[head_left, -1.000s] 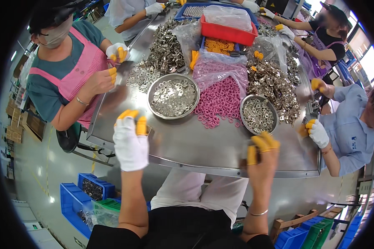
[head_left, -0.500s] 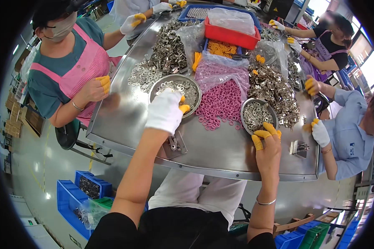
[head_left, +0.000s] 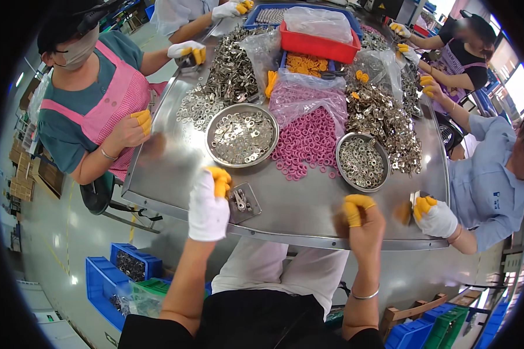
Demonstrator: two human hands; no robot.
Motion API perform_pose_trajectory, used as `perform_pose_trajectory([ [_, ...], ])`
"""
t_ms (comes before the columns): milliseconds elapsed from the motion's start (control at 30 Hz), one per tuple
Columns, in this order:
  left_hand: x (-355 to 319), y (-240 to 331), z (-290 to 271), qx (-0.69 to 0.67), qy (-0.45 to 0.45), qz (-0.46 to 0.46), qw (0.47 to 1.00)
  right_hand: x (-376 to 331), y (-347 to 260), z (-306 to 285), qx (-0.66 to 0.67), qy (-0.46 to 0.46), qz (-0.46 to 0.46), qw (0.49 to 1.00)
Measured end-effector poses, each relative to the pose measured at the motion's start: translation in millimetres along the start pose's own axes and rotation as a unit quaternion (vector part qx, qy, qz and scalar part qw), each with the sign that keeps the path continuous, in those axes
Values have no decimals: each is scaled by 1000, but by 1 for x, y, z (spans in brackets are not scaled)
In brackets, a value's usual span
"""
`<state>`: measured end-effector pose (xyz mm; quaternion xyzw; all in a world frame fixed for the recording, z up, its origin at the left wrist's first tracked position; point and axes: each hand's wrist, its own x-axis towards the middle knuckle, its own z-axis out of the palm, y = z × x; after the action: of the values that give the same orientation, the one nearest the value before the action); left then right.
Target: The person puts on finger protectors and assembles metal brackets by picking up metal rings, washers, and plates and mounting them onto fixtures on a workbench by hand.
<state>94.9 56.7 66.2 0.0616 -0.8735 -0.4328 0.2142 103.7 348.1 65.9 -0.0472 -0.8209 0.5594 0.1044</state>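
Note:
My left hand (head_left: 209,205), in a white glove with yellow fingertips, hovers at the near edge of the steel table (head_left: 308,212). Its fingertips are pinched together beside a small metal fixture plate (head_left: 243,202); what they pinch is hidden. My right hand (head_left: 362,224) is bare except for yellow finger covers. Its fingers are curled closed over the table's near edge, with nothing visible in them. A large metal bowl of small metal parts (head_left: 241,136) lies beyond my left hand. A smaller bowl of washers (head_left: 362,161) lies beyond my right. Pink rings (head_left: 308,142) spill between the bowls.
Heaps of metal parts (head_left: 227,75) (head_left: 387,119), plastic bags and a red tray (head_left: 320,43) fill the far table. A person in a pink apron (head_left: 93,110) works at the left. A co-worker's gloved hand (head_left: 436,216) is at the right edge. Blue crates (head_left: 113,279) stand on the floor.
My left hand has drawn back from the large bowl to the fixture plate at the near edge. My right hand has pulled back from beside the small bowl toward me.

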Motion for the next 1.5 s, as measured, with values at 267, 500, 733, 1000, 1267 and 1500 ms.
perform_pose_trajectory([
  [267, -38, 41, 25, -73, -113, 25, 991, -21, -27, 50, 181, -177, -44, 966],
  [500, -35, 47, 27, -259, -217, -173, 925, 0, -33, 32, 29, -192, -14, 981],
  [733, -32, 53, 20, -190, -173, -134, 957, 12, -7, 48, -405, 33, -170, 898],
  [1000, -24, 70, 26, -158, -216, -43, 962, 4, 0, 43, -273, 44, -201, 940],
  [1267, -19, 56, 40, -96, -276, -54, 955, -9, -17, 33, 64, -107, -17, 992],
  [1500, -10, 54, 26, -116, -329, -52, 936, -17, -33, 40, 41, -154, -116, 980],
])
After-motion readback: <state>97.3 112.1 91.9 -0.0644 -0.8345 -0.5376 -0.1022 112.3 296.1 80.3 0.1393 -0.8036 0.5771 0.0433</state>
